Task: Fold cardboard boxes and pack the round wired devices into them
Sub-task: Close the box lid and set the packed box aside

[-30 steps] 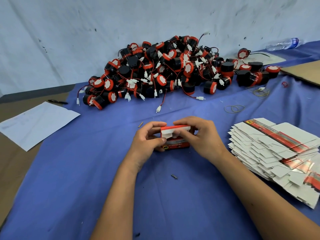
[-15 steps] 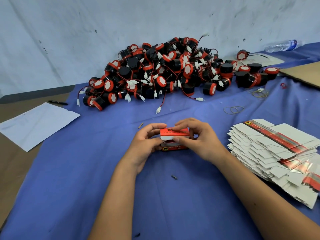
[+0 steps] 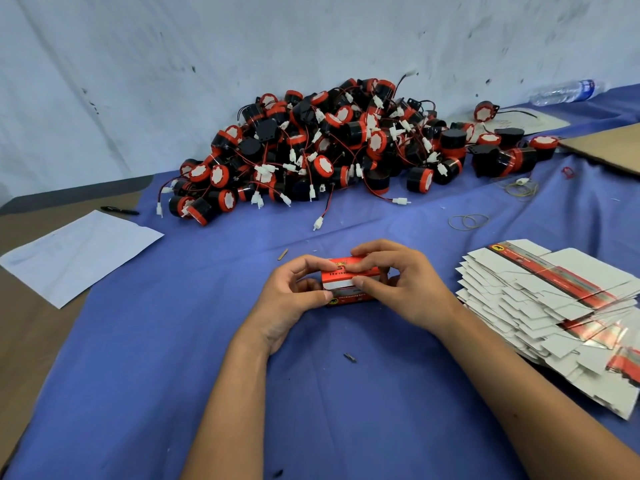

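A small red cardboard box (image 3: pixel 341 285) sits between my hands on the blue cloth (image 3: pixel 173 358). My left hand (image 3: pixel 292 294) grips its left end, thumb against the front. My right hand (image 3: pixel 398 285) holds the right end, fingers curled over the top flap and thumb pressing the white strip on the front. A big pile of round black-and-red wired devices (image 3: pixel 329 147) lies at the back of the table. A fanned stack of flat unfolded boxes (image 3: pixel 554 306) lies to the right of my right hand.
A white paper sheet (image 3: pixel 76 251) and a black pen (image 3: pixel 119 211) lie at left. Rubber bands (image 3: pixel 467 221) are scattered behind the flat stack. A plastic bottle (image 3: pixel 564 92) and brown cardboard (image 3: pixel 609 145) sit at the far right. A small dark scrap (image 3: pixel 349 357) lies between my forearms.
The box's top flap has come down from raised to nearly flat. My right fingers moved over the top and both hands shifted slightly around the box.
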### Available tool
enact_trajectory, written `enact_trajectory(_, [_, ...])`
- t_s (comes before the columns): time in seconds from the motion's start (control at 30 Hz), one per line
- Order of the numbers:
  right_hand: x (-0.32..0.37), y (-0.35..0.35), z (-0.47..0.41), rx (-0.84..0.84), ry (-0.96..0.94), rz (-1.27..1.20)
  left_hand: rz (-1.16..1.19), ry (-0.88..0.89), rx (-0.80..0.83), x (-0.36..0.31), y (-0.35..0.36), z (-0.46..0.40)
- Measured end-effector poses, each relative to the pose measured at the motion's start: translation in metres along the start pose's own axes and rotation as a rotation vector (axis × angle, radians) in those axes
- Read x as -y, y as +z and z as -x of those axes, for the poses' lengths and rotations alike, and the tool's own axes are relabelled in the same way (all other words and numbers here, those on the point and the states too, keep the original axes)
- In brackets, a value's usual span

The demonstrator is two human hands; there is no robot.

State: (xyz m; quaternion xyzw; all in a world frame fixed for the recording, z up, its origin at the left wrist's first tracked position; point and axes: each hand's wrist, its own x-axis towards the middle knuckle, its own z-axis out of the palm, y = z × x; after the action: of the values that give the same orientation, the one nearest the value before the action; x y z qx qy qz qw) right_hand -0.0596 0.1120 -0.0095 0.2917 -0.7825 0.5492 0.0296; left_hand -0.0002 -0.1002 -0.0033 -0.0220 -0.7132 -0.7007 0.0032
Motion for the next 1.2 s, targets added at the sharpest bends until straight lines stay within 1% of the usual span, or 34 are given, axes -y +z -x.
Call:
enact_trajectory(0.17, [0.004,0.006,0.002,-0.134,-0.133,0.197,-0.1,0.042,-0.054,0.002,0.006,-0.002])
enact_trajectory(0.27, [0.005,0.012,0.001,-0.224,-0.153,0.161,-0.146,0.043,-0.104,0.001,0.011,-0.004])
enact_trajectory(0.4, [0.004,0.009,-0.006,-0.34,-0.136,0.114,-0.157,-0.014,-0.11,-0.002,0.013,-0.007])
enact_trajectory(0.53, [0.003,0.009,-0.011,-0.353,-0.121,0.114,-0.263,-0.072,-0.066,-0.012,0.008,-0.014])
enact_trajectory(0.6, [0.002,0.009,-0.013,-0.363,-0.13,0.111,-0.362,-0.049,-0.035,-0.018,0.005,-0.018])
enact_trajectory(0.67, [0.001,0.009,-0.014,-0.332,-0.128,0.11,-0.484,0.016,-0.022,-0.018,0.003,-0.016])
enact_trajectory(0.73, [0.001,0.01,-0.012,-0.269,-0.107,0.136,-0.57,0.095,-0.069,-0.013,0.005,-0.013])
enact_trajectory(0.8, [0.0,0.012,-0.011,-0.222,-0.07,0.169,-0.607,0.148,-0.141,-0.007,0.007,-0.011])
enact_trajectory(0.87, [0.001,0.013,-0.01,-0.214,-0.045,0.156,-0.64,0.171,-0.149,-0.005,0.008,-0.008])
enact_trajectory(0.93, [0.002,0.013,-0.008,-0.217,0.012,0.118,-0.657,0.176,-0.127,-0.004,0.01,-0.006])
enact_trajectory(1.03, [0.004,0.014,-0.008,-0.207,0.077,0.041,-0.639,0.158,-0.19,-0.004,0.014,-0.006])
enact_trajectory(1.2, [0.003,0.012,-0.007,-0.222,0.105,-0.008,-0.475,0.135,-0.217,-0.007,0.017,-0.005])
